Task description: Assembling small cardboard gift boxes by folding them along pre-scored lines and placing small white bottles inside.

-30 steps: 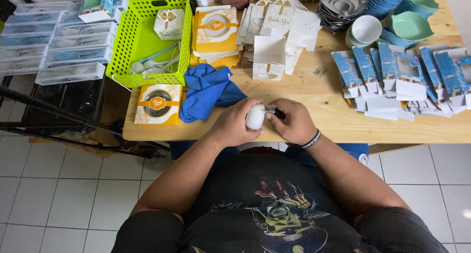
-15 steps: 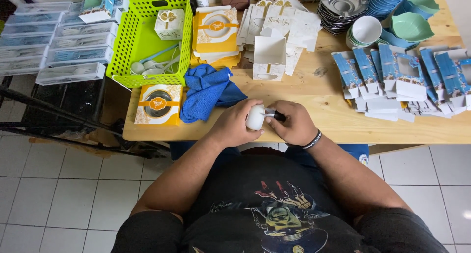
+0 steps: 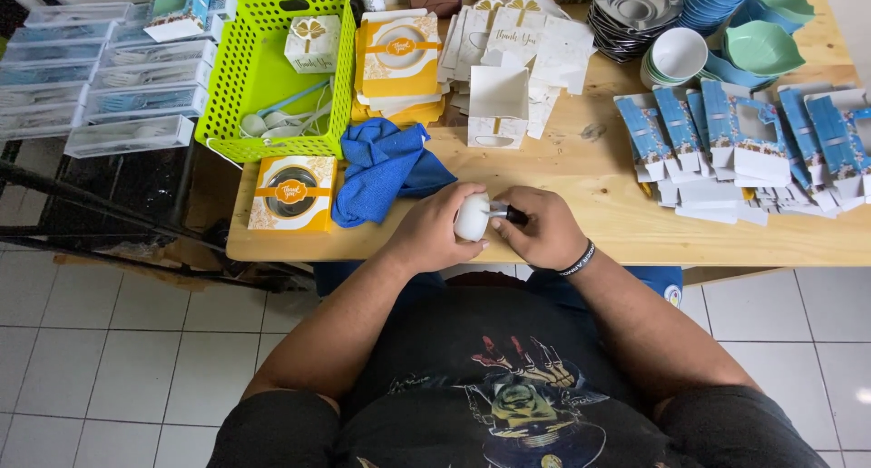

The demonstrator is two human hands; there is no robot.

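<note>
While the small white rounded object (image 3: 472, 218) sits just off the near edge of the wooden table (image 3: 581, 173), the left hand (image 3: 434, 232) wraps around it and the right hand (image 3: 543, 229) holds a slim dark-tipped tool (image 3: 506, 215) against its side, so both hands are closed and pressed together around the piece. To do this well, I judge the left hand should keep the object steady while the right guides the tool tip with small, controlled strokes (resting the wrists against the table edge would help). Just beyond the object lies a crumpled blue cloth (image 3: 386, 169), left of it an orange-and-white box (image 3: 291, 192), and farther back a green perforated basket (image 3: 272, 69). What the object is stays unclear, since fingers cover most of it, and the tool's tip is hidden.
</note>
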